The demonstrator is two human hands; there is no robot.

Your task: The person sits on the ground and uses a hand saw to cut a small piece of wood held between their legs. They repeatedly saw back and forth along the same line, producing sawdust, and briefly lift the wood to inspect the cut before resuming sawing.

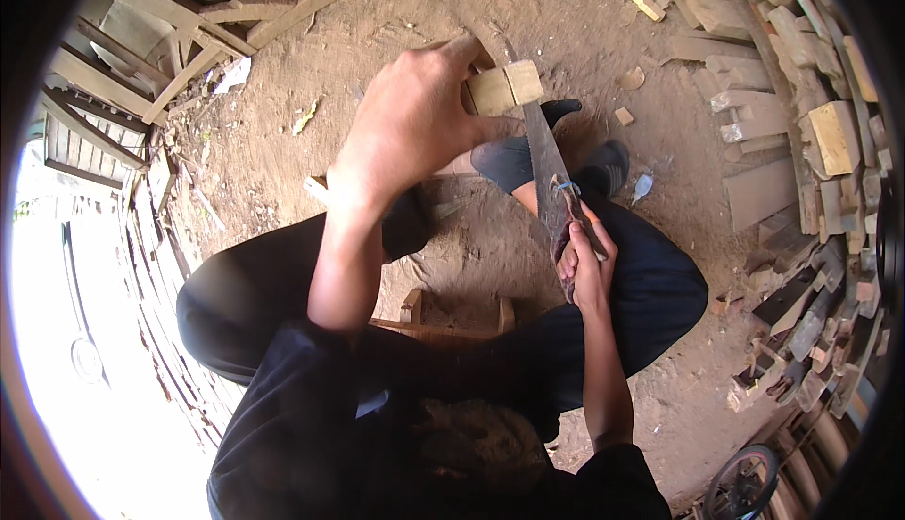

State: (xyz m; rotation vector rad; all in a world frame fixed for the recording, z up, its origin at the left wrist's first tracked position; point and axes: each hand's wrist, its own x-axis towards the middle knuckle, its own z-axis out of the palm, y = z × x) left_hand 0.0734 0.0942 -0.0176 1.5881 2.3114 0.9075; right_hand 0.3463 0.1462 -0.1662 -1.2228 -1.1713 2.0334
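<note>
My left hand (407, 110) is closed around a short block of pale wood (494, 92), thumb below it and fingers on its far side. A dark cut line crosses the block near its right end. A handsaw (544, 157) reaches up to the block, its tapering metal blade meeting the wood at that line. How deep the blade sits in the cut I cannot tell. My right hand (590, 264) grips the saw's worn handle, which has a blue tie near the blade. Both hands are above my bent legs, the left one farther away.
Stacked timber offcuts (749, 96) line the right side. Curved wooden frames (179, 30) stand at the far left. Between my legs is a low wooden stool (443, 330). Small scraps lie on the dirt floor (311, 67). A wheel (743, 482) shows at the lower right.
</note>
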